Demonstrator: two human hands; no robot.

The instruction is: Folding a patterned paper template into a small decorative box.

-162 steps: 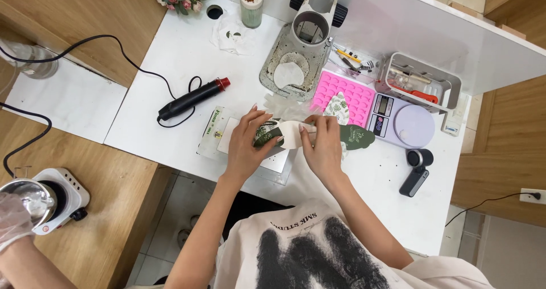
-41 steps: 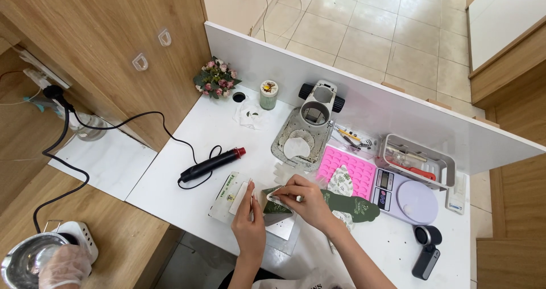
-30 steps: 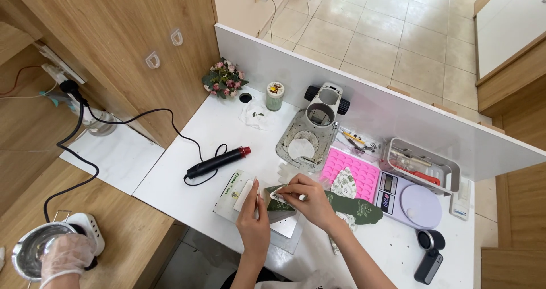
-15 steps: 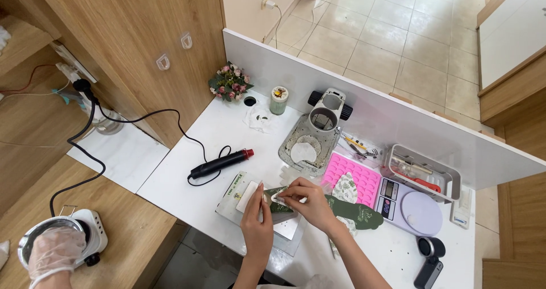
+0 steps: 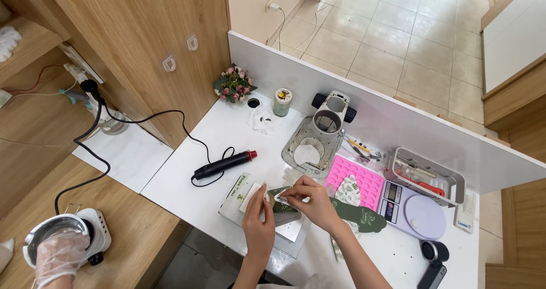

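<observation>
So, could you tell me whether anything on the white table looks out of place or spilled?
Nothing looks spilled or damaged. The heat tool lies on its side, cord looped beside it, and a crumpled tissue sits near the flowers.

A flat white card (image 5: 241, 191) with green print lies on the worktop (image 5: 187, 198) just left of the hands, and the lilac scale's small dark screen (image 5: 392, 191) sits right of the pink mould.

Both forearms reach up from bench's near edge, converging. L hand (image 5: 259, 218) upright, fingers curled, thumb side toward R. R hand (image 5: 311, 201) palm-down, fingertips (image 5: 284, 194) pinched in tight grip, touching L fingertips.
</observation>
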